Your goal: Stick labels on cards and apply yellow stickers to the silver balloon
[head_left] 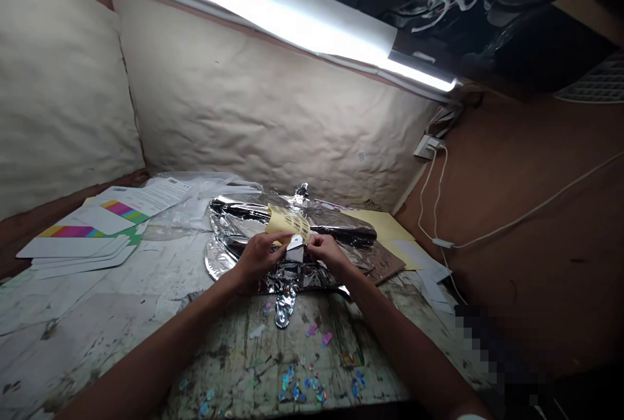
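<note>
Pinching label sheet [286,220], L grip [258,255], R grip [329,253] unclear, foil [292,279] back from tbl edge [370,400]

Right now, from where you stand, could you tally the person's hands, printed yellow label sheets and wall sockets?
Hands: 2 (left hand, right hand)
Yellow label sheet: 1
Wall socket: 1
Total: 4

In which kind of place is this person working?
Perhaps a small packing or craft workshop: the worn, stained worktop, the pile of silver foil and the yellow printed sheet suggest it.
</note>
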`<state>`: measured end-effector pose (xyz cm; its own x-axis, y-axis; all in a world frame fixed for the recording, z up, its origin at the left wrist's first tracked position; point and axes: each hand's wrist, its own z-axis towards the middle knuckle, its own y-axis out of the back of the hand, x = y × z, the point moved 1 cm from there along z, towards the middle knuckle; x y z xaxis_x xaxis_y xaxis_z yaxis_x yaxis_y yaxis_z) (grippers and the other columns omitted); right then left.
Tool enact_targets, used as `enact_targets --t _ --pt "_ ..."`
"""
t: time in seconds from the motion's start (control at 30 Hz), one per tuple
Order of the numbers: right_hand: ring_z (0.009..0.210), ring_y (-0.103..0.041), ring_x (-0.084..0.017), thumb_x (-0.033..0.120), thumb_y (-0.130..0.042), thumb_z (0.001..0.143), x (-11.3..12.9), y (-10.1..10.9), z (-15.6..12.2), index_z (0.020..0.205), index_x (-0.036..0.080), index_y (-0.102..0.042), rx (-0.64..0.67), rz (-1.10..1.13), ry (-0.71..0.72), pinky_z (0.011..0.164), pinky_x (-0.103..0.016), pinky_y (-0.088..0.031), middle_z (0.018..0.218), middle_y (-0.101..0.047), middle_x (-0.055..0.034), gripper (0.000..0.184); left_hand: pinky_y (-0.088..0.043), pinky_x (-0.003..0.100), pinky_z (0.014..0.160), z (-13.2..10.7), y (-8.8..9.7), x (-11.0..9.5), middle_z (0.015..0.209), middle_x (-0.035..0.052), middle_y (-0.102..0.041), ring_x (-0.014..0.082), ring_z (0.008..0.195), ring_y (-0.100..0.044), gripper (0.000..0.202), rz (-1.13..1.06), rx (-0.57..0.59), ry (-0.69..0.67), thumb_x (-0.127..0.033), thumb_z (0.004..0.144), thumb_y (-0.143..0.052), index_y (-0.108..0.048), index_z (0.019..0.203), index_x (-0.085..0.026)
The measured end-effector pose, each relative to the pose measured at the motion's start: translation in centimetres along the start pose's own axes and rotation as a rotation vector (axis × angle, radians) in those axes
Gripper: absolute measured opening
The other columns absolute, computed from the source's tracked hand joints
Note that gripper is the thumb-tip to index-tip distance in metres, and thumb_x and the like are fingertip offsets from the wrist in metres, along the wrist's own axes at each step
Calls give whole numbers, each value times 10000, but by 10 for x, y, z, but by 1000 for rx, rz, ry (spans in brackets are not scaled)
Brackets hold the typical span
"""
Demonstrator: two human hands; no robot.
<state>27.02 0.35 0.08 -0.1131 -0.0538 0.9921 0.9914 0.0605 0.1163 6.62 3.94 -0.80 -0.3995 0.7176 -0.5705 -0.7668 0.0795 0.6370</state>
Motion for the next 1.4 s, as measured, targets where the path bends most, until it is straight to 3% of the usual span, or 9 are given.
enact_targets --t 0.13,0.33,0.57,0.7,0.8,0.97,1.1,1.23,1.4 --pt "495 -375 -80 453 -739 641 -4 3 3 593 168 -525 -16 88 -51 511 -220 -288 541 -471 50 360 -466 378 950 -1 -4 1 1170 71 -698 252 1052 -645 475 123 20 -75 -241 789 -612 -625 1264 -238" --pt "534 -361 -85 501 -721 661 6 5 5 595 161 -539 -10 32 28 536 -225 -288 577 -448 45 391 -334 491 1069 -5 -8 1 1041 80 -738 278 974 -661 282 290 -19 5 -292 785 -634 -728 1046 -242" --pt "557 -311 -97 559 -568 813 24 17 28 619 154 -544 -135 -343 308 534 -238 -242 579 -386 35 450 -118 571 1145 -4 0 -7 1191 118 -683 335 1174 -564 663 368 -9 -17 -465 764 -650 -538 1358 -190" --pt "547 -323 -99 530 -543 852 46 21 36 603 160 -528 -102 -480 412 530 -236 -249 558 -379 41 447 -64 557 1159 -1 7 -5 1214 51 -679 269 1160 -589 442 270 -72 80 -446 951 -386 -597 1289 -255" --pt "557 -404 -112 527 -546 861 52 20 28 619 157 -571 -65 -572 436 552 -237 -304 561 -462 29 443 -43 549 1163 -1 10 -3 1023 32 -748 252 968 -671 324 316 -129 153 -359 921 -453 -715 1083 -260" --pt "881 -601 -210 467 -760 712 41 27 -3 1118 209 -665 79 -869 456 782 -300 -436 996 -683 -56 490 -72 527 1164 -3 11 -3 905 17 -763 234 844 -686 252 313 -182 206 -226 815 -515 -747 911 -249" --pt "884 -616 -215 367 -775 712 25 39 -22 1287 222 -581 269 -971 440 794 -301 -458 1003 -690 -62 624 -128 522 1150 -2 10 -4 865 25 -763 244 834 -684 230 319 -197 237 -267 805 -529 -747 872 -241" --pt "815 -645 -204 179 -574 829 17 54 -8 1084 220 -711 22 -1093 449 737 -269 -444 935 -726 -66 293 -104 510 1157 -2 11 -2 961 37 -758 261 932 -675 273 368 -224 222 -252 810 -535 -733 999 -255" --pt "863 -661 -208 107 -508 798 51 86 72 1050 231 -739 -233 -1186 307 721 -237 -443 983 -746 -52 364 -91 573 1131 -2 20 10 1017 157 -733 360 1061 -632 759 596 -236 382 -305 762 -617 -381 1462 -134"
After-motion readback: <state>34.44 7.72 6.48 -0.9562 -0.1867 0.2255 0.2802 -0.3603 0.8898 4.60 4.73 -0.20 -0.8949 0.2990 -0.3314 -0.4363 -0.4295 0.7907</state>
